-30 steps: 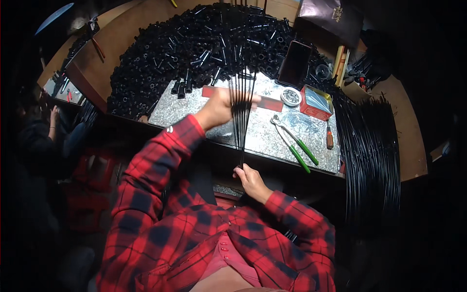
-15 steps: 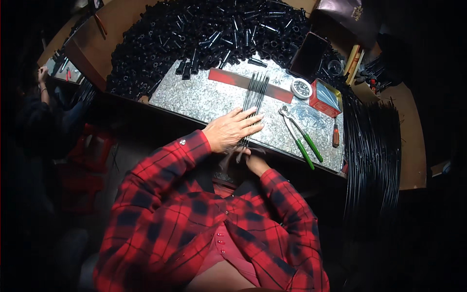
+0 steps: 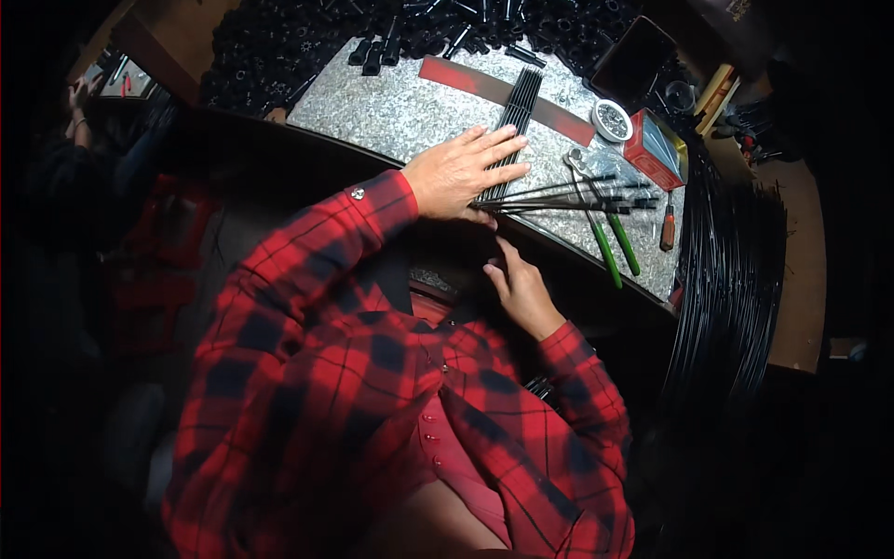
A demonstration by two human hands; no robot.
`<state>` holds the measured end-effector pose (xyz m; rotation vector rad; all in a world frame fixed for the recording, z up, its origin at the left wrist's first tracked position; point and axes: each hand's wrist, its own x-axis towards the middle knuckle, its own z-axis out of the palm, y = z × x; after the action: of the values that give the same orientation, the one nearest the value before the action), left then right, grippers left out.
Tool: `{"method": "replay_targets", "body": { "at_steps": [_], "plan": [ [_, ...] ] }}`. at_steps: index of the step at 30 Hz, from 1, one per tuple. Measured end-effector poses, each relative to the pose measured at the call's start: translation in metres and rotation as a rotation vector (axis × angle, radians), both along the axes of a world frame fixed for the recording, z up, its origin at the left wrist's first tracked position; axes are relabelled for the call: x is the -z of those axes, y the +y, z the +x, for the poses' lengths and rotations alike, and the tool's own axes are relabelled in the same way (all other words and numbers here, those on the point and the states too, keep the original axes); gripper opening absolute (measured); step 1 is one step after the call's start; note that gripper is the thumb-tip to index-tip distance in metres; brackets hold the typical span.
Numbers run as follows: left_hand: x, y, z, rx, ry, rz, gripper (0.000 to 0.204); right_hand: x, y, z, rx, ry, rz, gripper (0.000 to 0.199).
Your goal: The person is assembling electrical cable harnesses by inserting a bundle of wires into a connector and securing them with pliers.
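While my left hand (image 3: 463,174) lies flat, fingers spread, pinning thin black rods (image 3: 559,197) at the bench's (image 3: 400,102) near edge, sorting is underway. Right hand (image 3: 521,291) hangs loosely open below that edge; next, I judge, comes gathering the fanned rods.

Two hands of the person are in view, the left hand (image 3: 463,174) and the right hand (image 3: 518,287). There is one pair of green-handled pliers (image 3: 601,224), one red box (image 3: 656,152), one round tin (image 3: 611,119) and one screwdriver (image 3: 667,226). The thin black rods (image 3: 559,197) and the black tubes (image 3: 279,47) are too many to count.

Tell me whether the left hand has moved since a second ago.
Yes. The left hand has pulled back along the speckled worktop, from near the red strip toward its near edge.
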<state>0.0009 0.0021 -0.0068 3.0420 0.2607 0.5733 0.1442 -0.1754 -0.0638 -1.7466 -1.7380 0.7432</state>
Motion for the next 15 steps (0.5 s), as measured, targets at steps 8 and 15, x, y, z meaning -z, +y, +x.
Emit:
{"method": "replay_targets", "body": {
  "at_steps": [8,15],
  "plan": [
    [0.001,0.005,-0.004,-0.027,0.007,-0.017,0.087,-0.025,0.001,-0.002,-0.015,-0.003,0.065,0.039],
    [-0.002,0.006,-0.004,0.010,-0.011,-0.080,0.091,-0.041,0.002,-0.002,-0.032,-0.028,0.043,0.037]
  ]
}}
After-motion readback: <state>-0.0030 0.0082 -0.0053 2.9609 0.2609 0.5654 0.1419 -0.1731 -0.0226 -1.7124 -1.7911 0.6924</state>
